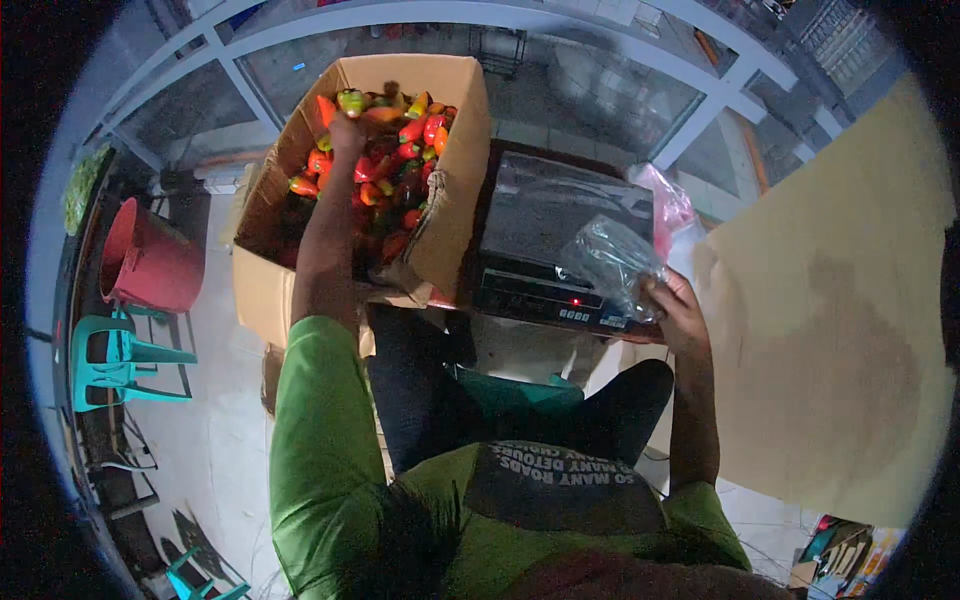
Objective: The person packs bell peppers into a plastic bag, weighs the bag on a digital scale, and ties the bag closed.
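Right hand (676,305) pinches a clear bag (614,258); left hand (347,134), closure unclear. Green pepper (352,102) just beyond it seems light, slick; best held mid-body.

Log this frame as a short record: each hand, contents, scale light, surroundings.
Left hand: in the cardboard box, at a green pepper; grip unclear
Right hand: holding a clear plastic bag over the digital scale
Contents: red, orange and green peppers
Scale light: red, lit
Left side: red bucket, teal plastic chair
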`<state>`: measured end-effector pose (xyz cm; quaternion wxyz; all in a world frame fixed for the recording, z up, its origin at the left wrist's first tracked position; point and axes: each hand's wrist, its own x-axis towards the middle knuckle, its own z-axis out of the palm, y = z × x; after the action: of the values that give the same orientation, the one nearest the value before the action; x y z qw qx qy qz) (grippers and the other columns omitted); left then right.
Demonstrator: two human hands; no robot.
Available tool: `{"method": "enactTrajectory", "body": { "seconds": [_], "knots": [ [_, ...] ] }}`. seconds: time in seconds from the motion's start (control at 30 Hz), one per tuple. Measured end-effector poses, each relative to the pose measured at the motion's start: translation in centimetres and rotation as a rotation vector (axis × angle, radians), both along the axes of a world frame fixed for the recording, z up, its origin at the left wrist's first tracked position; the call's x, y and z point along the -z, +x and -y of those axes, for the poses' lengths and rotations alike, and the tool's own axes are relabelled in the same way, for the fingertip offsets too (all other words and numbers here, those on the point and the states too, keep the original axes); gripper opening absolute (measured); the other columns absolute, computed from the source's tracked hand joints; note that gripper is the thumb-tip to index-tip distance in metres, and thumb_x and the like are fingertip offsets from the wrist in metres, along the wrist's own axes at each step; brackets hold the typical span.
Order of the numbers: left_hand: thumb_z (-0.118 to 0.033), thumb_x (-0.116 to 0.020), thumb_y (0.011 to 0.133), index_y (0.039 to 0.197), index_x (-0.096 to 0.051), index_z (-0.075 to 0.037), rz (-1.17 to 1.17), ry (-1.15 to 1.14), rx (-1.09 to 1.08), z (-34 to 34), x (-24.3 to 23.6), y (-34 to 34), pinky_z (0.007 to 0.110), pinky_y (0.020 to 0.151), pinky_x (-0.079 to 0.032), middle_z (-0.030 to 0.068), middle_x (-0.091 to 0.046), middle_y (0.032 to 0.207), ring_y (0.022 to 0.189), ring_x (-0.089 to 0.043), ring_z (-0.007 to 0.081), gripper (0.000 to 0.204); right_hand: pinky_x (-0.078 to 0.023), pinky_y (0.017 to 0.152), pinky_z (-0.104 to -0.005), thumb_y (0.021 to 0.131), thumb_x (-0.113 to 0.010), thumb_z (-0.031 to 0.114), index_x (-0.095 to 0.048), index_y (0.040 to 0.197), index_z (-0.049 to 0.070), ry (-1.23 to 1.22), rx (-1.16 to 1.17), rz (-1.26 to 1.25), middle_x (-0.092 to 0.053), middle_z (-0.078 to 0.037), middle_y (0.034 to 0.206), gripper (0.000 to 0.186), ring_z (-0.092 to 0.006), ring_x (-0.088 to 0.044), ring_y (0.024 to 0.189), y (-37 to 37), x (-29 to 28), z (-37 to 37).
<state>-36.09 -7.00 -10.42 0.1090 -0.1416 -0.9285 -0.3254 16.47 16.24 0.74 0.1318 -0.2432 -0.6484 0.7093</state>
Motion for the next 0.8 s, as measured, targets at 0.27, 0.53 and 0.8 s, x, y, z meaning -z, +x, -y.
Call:
{"method": "enactTrajectory", "body": {
  "seconds": [0.27, 0.53, 0.8],
  "knots": [
    [-0.026, -0.054, 0.076, 0.098, -0.049, -0.002, 0.224, 0.345, 0.674, -7.9, -10.7, 16.3, 0.032, 0.060, -0.043, 0.0126, -0.057, 0.082, 0.070, -0.056, 0.0192, 0.032, -0.035, 0.050, -0.0197, 0.080, -0.050, 0.018, -0.052, 0.083, 0.006, -0.031, 0.164, -0.241, -0.051, 0.002, 0.069, 0.012, -0.0049, -0.044, 0.057, 1.3, -4.4, -1.4],
    [-0.033, -0.054, 0.075, 0.106, -0.040, 0.002, 0.127, 0.436, 0.878, -19.7, -0.6, 29.4, 0.039, 0.064, -0.044, 0.0172, -0.052, 0.096, 0.074, -0.055, 0.0333, 0.048, -0.035, 0.047, -0.0190, 0.078, -0.054, 0.018, -0.053, 0.080, 0.006, -0.031, 0.220, -0.332, -0.052, 0.001, 0.071, 0.012, -0.0038, -0.039, 0.051, 3.5, -6.9, -1.5],
    [-0.030, -0.064, 0.067, 0.099, -0.046, 0.002, 0.101, -0.127, 0.498, -18.8, -1.8, 32.4, 0.040, 0.069, -0.046, 0.0183, -0.047, 0.102, 0.087, -0.053, 0.0316, 0.048, -0.037, 0.052, -0.0212, 0.079, -0.053, 0.019, -0.052, 0.084, 0.007, -0.010, 0.241, -0.308, -0.052, 0.001, 0.073, 0.013, -0.0037, -0.041, 0.052, 4.0, -5.2, -2.3]
  ]
}}
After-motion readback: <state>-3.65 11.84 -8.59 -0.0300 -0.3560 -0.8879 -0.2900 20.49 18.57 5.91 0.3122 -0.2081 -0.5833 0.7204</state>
